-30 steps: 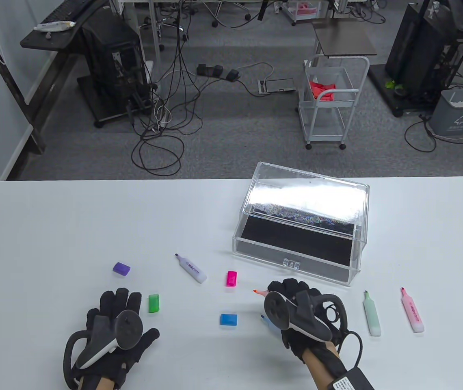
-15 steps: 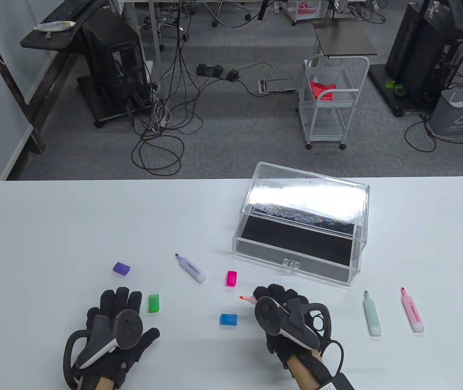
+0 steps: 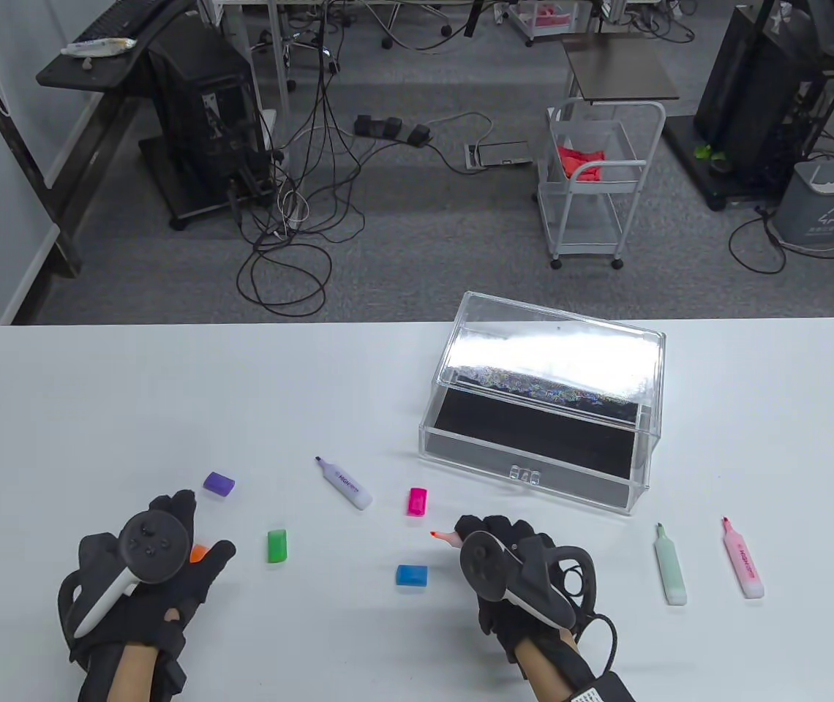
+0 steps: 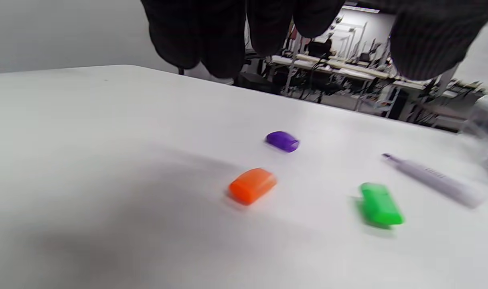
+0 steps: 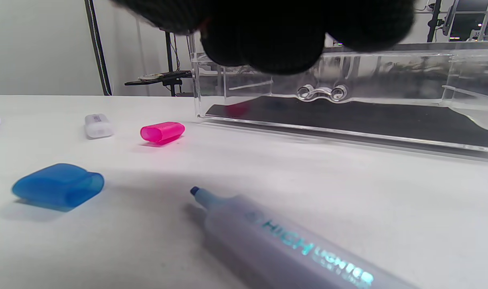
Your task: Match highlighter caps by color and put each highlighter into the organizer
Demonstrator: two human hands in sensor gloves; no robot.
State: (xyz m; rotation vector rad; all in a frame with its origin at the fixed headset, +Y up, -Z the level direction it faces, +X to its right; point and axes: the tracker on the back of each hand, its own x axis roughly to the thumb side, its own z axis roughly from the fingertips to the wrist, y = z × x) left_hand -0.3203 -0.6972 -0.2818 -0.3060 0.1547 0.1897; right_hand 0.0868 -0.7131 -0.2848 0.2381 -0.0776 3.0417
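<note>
Right hand [image 3: 516, 578], at 6 o'clock of the clear organizer [image 3: 541, 409], grips the orange highlighter [image 3: 446, 538] in curled fingers, tip toward 9 o'clock. Left hand [image 3: 143, 578] hovers with fingers spread wide above the orange cap [image 4: 252, 185], holding nothing. Also lying on the table [image 3: 95, 409] are 4 more caps (purple [image 3: 219, 482], green [image 3: 277, 545], pink [image 3: 417, 502], blue [image 3: 412, 575]) and 4 uncapped highlighters.

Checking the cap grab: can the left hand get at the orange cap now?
Probably yes. The left hand hovers right over the orange cap, fingers apart above it, not yet touching. The cap lies alone on the table; the green cap sits clear beside it.
</note>
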